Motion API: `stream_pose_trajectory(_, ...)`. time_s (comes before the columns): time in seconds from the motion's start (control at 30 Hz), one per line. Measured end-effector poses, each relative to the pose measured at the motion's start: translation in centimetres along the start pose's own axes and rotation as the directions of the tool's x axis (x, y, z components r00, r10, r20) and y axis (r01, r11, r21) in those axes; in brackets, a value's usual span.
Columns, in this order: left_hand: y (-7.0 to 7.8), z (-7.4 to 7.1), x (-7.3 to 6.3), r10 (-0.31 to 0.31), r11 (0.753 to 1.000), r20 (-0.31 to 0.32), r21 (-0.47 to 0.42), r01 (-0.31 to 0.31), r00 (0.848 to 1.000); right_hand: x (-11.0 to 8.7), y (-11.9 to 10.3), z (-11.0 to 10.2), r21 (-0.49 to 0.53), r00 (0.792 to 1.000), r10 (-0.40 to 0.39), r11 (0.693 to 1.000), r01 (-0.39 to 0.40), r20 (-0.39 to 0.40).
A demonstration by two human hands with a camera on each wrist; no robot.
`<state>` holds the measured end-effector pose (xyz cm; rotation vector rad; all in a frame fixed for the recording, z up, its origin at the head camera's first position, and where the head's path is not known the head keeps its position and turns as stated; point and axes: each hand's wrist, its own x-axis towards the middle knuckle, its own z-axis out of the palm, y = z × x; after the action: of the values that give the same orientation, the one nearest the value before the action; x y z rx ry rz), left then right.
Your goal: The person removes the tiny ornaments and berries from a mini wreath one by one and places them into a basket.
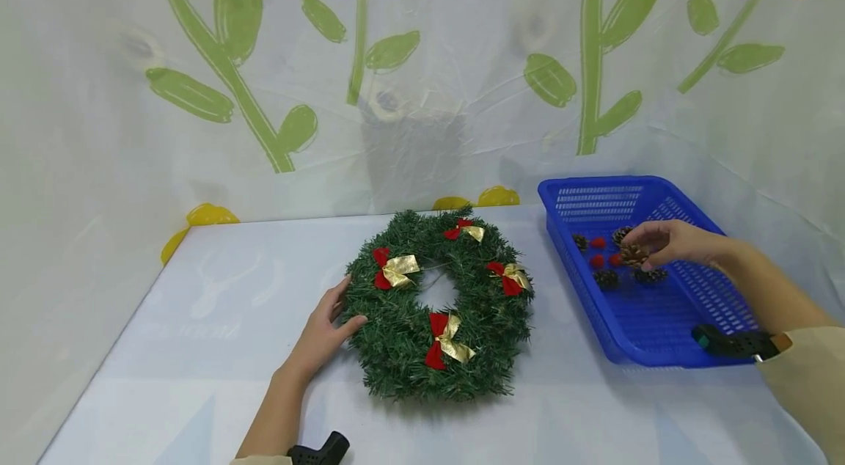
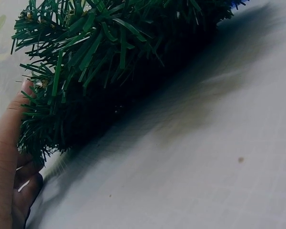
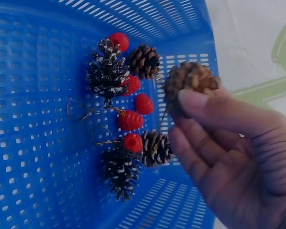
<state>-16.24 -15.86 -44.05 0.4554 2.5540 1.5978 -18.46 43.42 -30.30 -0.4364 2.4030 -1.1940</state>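
A green wreath (image 1: pixel 389 333) with several red-and-gold bows lies flat on the white table. My left hand (image 1: pixel 323 326) holds its left edge, thumb over the needles. In the left wrist view, curled fingers (image 2: pixel 31 191) show under the wreath's edge (image 2: pixel 100 62). Over the blue basket (image 1: pixel 610 333), my right hand (image 1: pixel 683 243) pinches a brown pine cone (image 1: pixel 634 254) between thumb and fingers. The right wrist view shows this pine cone (image 3: pixel 188 86) lifted above the others.
Inside the basket lie several white-tipped pine cones (image 3: pixel 107 74) and red berries (image 3: pixel 131 120), some with wire loops. A white curtain (image 1: pixel 462 47) printed with yellow flowers and green stems hangs behind the table. The basket's wall (image 1: pixel 581 304) stands right of the wreath.
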Motion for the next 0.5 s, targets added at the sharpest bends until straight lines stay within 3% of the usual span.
stream_pose_trajectory(0.13,-0.2,0.1,0.0,0.0,1.0,-0.003,0.001,0.0,1.0,0.2,0.6,0.1,0.013,0.998,-0.013,1.0,0.013,0.067)
stream_pose_trajectory(0.3,-0.4,0.1,0.0,-0.003,1.0,0.003,0.003,0.003,1.0,1.0,0.7,0.1,-0.087,0.993,0.119,0.989,-0.116,0.029)
stream_pose_trajectory(0.5,-0.2,0.1,0.0,-0.017,1.0,0.002,0.005,0.017,1.0,1.9,1.7,0.6,-0.084,0.972,0.233,0.97,-0.229,0.042)
